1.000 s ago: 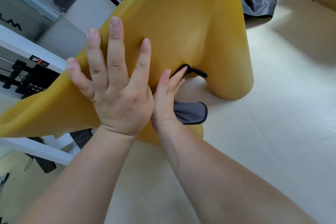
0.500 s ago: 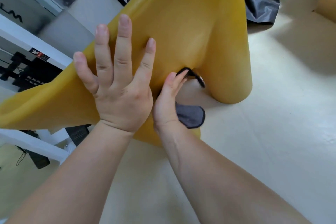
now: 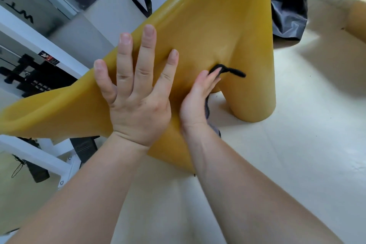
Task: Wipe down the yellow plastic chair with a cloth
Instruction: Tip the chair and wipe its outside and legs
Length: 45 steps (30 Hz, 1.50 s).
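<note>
The left hand (image 3: 136, 103) is laid flat on the yellow plastic chair (image 3: 217, 25), fingers straight and spread, gripping nothing. It is judged to be placed there to steady the chair against the wiping pressure. Just beside it, the right hand (image 3: 195, 101) is pressed with straight fingers onto a dark grey cloth (image 3: 234, 72). The cloth is trapped between palm and plastic in the hollow beside a rounded leg (image 3: 255, 85), presumably so that the crease can be wiped. The chair is stood on a pale floor (image 3: 297, 144).

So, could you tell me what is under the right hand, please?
A dark grey cloth pressed against the yellow plastic chair; the right hand covers its middle, only edges show.
</note>
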Motion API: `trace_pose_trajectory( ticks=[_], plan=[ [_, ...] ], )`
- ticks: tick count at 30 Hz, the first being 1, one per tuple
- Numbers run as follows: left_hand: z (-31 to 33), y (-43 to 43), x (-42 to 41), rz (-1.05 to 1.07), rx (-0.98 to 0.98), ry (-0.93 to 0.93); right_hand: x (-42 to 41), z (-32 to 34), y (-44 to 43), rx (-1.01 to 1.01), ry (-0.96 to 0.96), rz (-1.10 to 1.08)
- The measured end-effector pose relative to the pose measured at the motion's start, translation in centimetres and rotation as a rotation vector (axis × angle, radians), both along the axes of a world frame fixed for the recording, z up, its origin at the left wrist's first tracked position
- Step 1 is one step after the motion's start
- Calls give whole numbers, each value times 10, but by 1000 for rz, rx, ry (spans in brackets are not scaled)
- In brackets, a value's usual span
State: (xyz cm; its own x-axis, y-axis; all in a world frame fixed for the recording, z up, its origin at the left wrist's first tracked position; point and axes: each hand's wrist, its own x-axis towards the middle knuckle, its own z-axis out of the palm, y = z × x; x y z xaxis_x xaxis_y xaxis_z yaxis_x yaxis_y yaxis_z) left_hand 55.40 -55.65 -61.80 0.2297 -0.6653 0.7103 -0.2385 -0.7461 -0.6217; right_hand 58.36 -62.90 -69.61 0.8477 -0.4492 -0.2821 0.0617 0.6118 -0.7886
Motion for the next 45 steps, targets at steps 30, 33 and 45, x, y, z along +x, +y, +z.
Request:
trace_pose_trajectory(
  ticks=[30, 33, 45],
  plan=[
    [-6, 73, 17, -50, 34, 68, 2, 29, 13, -28, -117, -48],
    [-8, 70, 18, -55, 4, 60, -4, 42, 22, -45, -78, -35],
    [7, 104, -9, 77, -240, 191, -14, 20, 29, -519, -125, 15]
  ],
)
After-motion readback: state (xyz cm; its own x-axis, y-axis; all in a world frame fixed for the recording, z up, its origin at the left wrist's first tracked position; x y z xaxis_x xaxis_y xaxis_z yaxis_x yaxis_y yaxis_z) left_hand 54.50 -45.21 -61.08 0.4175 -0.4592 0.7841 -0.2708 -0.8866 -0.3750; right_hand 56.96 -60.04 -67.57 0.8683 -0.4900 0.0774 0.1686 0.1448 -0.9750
